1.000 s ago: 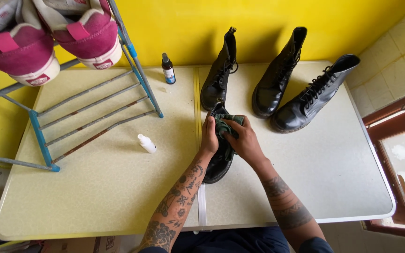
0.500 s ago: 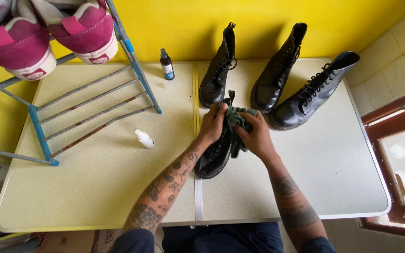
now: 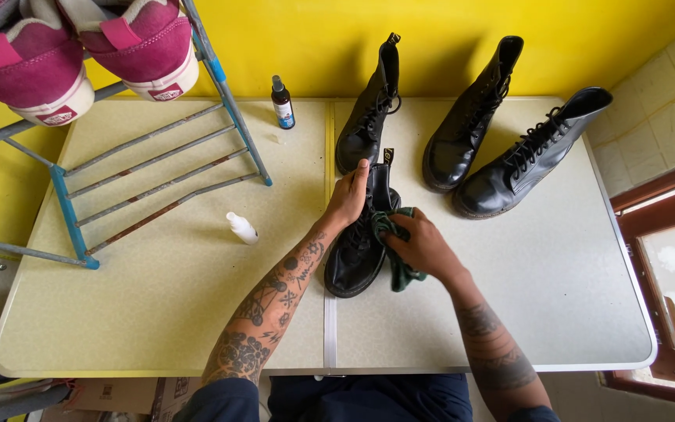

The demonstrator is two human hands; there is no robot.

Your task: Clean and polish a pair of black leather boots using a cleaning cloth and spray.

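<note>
Here I see the left hand gripping the black boot upright on the table, while the right hand clutches a green cloth against its side.

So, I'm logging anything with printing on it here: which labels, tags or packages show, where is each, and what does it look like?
Spray bottle: back of the table by the yellow wall; small, dark, with a blue and white label.
White bottle: lying on the table left of the left hand; no label visible.
Heel tabs: on the pink sneakers on the rack, top left; small white and red patches.
Cardboard box: under the table's near edge; brown with dark print.
</note>
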